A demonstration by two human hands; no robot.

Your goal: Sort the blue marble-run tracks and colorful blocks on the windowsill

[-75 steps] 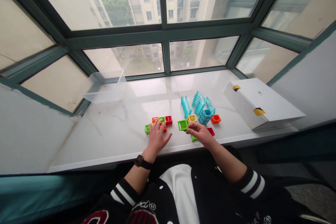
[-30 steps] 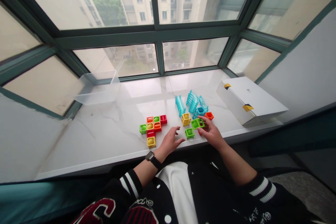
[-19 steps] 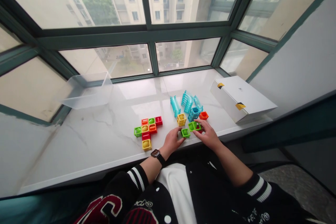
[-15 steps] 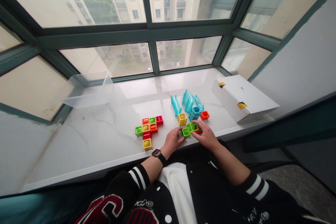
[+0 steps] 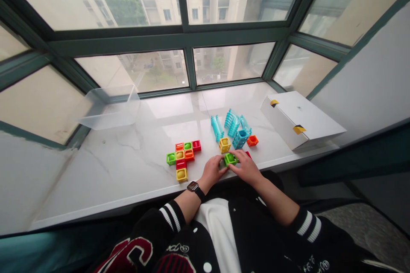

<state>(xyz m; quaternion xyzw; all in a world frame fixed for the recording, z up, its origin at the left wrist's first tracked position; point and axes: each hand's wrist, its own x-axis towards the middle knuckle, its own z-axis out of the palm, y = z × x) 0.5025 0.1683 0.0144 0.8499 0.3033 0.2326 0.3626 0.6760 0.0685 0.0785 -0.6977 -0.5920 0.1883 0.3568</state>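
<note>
Small square toy blocks lie on a white marble window sill (image 5: 134,166). My left hand (image 5: 214,170) and my right hand (image 5: 246,167) meet at a green block (image 5: 229,159) and both pinch it from either side near the sill's front edge. A flat cluster of joined blocks (image 5: 182,158) in orange, green, red and yellow lies to the left of my left hand. Just beyond my hands stand a yellow block (image 5: 224,145), a blue block (image 5: 240,138) and an orange block (image 5: 253,140). A red block (image 5: 248,153) peeks out behind my right hand.
Turquoise ribbed track pieces (image 5: 231,122) lie behind the loose blocks. A white cardboard box (image 5: 299,119) sits at the right end of the sill. A clear plastic tub (image 5: 110,106) stands at the back left by the window frame.
My left hand left the block cluster and moved right. My right hand brought one green block to another, and both hands now close on the green block together.
</note>
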